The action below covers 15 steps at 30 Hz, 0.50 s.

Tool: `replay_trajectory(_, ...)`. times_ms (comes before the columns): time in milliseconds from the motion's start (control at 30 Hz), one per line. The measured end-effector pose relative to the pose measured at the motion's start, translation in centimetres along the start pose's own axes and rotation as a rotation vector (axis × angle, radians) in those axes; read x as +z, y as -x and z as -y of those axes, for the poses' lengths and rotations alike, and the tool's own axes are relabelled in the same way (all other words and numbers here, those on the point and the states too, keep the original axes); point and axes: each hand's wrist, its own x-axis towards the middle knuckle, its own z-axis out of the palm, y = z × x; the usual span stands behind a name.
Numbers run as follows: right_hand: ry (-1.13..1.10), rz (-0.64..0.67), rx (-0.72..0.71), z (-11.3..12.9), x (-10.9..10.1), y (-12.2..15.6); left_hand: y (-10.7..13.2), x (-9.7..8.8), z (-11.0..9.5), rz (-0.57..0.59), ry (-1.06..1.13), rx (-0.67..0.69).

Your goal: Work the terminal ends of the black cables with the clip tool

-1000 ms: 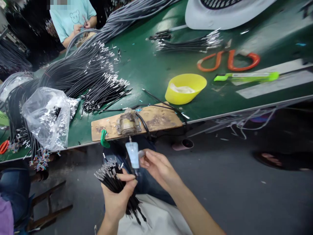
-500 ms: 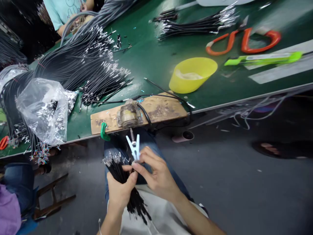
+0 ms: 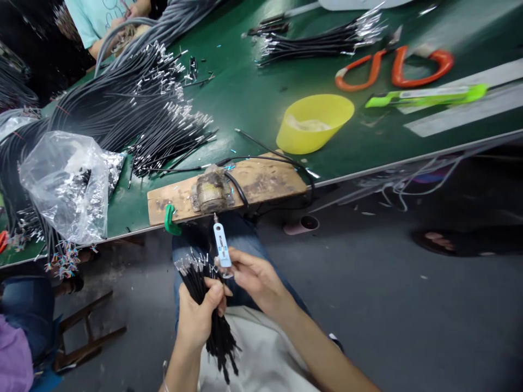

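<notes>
My left hand (image 3: 199, 311) is closed around a bundle of black cables (image 3: 220, 340) with bare silvery ends pointing up and away from me. Just right of it, my right hand (image 3: 255, 275) has its thumb and fingers drawn together at the lower end of a light blue clothespin (image 3: 222, 245). A small shiny bit shows by those fingertips, too small to name. The clothespin sits on the thin metal shaft of a small motor (image 3: 212, 190), which is fixed to a wooden board (image 3: 261, 179) at the table edge.
A green clamp (image 3: 171, 220) grips the board's left end. On the green table (image 3: 241, 98) lie piles of black cables (image 3: 163, 136), a plastic bag (image 3: 65, 185), a yellow cup (image 3: 314, 125), orange-handled scissors (image 3: 423, 68) and a green cutter (image 3: 429, 97). Another person (image 3: 93, 22) sits across.
The clothespin has turned from an open V shape to edge-on. My right hand has drawn slightly apart from my left, and the whole view has shifted a little.
</notes>
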Motion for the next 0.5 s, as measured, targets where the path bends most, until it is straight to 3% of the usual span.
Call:
replay_trajectory(133,0.142,0.000,-0.096,0.8,0.2,0.0,0.0,-0.1,-0.1,0.009,-0.014,0.005)
replay_trajectory(233,0.087,-0.090,-0.075,0.4,1.1,0.4,0.0,0.2,-0.3,-0.014,-0.033,0.045)
replay_trajectory(300,0.149,-0.165,-0.136,-0.1,1.6,0.7,0.0,0.5,-0.5,-0.039,-0.035,0.062)
replay_trajectory(433,0.553,-0.375,-0.581,-0.8,1.4,1.1,-0.1,0.7,-0.6,-0.059,-0.061,0.061)
replay_trajectory(500,0.701,-0.368,-0.744,-0.8,0.9,1.1,-0.1,0.5,-0.8,-0.062,-0.086,0.060)
